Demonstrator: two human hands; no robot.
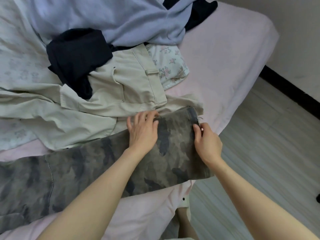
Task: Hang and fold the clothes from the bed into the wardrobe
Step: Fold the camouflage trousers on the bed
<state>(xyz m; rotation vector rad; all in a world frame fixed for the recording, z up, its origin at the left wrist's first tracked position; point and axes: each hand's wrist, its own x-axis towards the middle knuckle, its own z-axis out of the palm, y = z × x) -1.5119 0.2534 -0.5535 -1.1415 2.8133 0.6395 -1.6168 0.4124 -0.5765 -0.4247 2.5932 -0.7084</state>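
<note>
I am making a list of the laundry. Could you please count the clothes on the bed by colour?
Camouflage grey: 1, the trousers under both hands
Beige: 1, the trousers
Dark navy: 2 visible dark patches; I cannot tell whether they are one garment
Light blue: 1, the sweater
Total: 5 at most

Soft, even daylight is filling the scene, casting only faint shadows and no glare. The wide lens is bending the edges, and slight blur is softening the whole picture.
</note>
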